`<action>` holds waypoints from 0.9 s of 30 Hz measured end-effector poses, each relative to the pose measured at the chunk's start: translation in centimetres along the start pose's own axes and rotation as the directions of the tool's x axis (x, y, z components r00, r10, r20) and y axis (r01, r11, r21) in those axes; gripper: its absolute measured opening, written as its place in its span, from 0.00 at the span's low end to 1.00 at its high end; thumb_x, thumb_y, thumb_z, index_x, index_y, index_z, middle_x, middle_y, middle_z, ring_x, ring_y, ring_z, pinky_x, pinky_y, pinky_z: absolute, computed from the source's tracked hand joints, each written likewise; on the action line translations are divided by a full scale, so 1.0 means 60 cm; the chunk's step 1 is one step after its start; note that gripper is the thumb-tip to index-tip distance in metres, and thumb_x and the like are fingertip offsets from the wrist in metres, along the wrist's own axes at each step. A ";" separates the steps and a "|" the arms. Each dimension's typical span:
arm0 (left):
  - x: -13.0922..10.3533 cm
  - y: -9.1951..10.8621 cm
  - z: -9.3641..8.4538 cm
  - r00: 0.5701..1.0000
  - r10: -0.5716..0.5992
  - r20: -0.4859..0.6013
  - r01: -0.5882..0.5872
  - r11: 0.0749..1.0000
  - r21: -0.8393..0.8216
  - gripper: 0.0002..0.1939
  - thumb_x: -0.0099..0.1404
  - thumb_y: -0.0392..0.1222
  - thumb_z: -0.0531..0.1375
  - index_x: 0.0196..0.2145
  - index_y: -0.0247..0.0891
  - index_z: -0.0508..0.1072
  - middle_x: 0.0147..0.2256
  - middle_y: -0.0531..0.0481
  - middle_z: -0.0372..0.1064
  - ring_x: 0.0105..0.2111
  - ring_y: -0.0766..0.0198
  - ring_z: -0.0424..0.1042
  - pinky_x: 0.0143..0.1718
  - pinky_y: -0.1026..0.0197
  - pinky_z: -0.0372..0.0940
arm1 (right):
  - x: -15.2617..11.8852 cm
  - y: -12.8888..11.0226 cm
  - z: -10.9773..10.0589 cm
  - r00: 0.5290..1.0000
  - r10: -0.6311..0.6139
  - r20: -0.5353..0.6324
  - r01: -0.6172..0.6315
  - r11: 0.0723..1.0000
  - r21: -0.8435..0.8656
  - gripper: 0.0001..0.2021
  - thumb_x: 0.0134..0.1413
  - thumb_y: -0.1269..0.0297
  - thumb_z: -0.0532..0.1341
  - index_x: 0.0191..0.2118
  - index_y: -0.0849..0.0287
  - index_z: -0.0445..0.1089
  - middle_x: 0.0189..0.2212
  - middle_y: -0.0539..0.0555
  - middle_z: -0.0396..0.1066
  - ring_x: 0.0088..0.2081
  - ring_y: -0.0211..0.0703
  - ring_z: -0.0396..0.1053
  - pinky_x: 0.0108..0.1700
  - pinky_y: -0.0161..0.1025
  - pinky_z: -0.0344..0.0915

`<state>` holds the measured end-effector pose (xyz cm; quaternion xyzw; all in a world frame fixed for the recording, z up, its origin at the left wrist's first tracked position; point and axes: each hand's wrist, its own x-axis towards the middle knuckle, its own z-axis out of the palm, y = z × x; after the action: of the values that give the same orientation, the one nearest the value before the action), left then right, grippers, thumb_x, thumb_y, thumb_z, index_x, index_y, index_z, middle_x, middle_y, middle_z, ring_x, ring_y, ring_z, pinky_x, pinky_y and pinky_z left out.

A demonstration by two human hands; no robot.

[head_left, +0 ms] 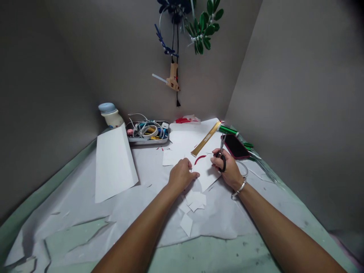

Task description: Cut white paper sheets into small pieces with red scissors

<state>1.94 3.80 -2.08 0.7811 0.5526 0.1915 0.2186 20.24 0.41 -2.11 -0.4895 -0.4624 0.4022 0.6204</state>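
My right hand (pixel 227 170) is closed round the black handles of a pair of scissors (pixel 222 161), whose blades point away from me. Its fingers rest at the right side of a piece of white paper (pixel 209 174). At that paper's left edge is my left hand (pixel 182 174), fingers curled and thumb stretched onto the edge; the exact grip is partly hidden. A curved red strip (pixel 200 159) lies between the hands. Nearer to me are several small cut white pieces, loosely piled, with a diamond-shaped piece (pixel 186 225) in front.
Behind lie a gold tube-like packet (pixel 206 139), a phone (pixel 235 146) and a green roll (pixel 228 130). A metal tray (pixel 149 142) holds cords and tape. Left are a folded white sheet (pixel 113 167) and a blue-lidded jar (pixel 112 115). A glue gun (pixel 173 77) hangs on the wall.
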 end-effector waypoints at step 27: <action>0.002 0.022 -0.026 0.958 -0.269 -0.100 -0.066 0.132 -0.989 0.16 0.51 0.45 0.65 0.35 0.38 0.66 0.23 0.58 0.62 0.23 0.70 0.66 0.31 0.62 0.67 | -0.045 0.001 0.047 0.830 -0.546 -0.116 0.469 0.794 -0.386 0.11 0.48 0.69 0.63 0.39 0.55 0.65 0.29 0.47 0.67 0.28 0.36 0.66 0.33 0.37 0.65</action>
<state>2.17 3.73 -0.08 0.3734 0.3657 0.5891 0.6162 16.84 -1.49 -2.38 -0.4880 -0.5678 0.0762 0.6586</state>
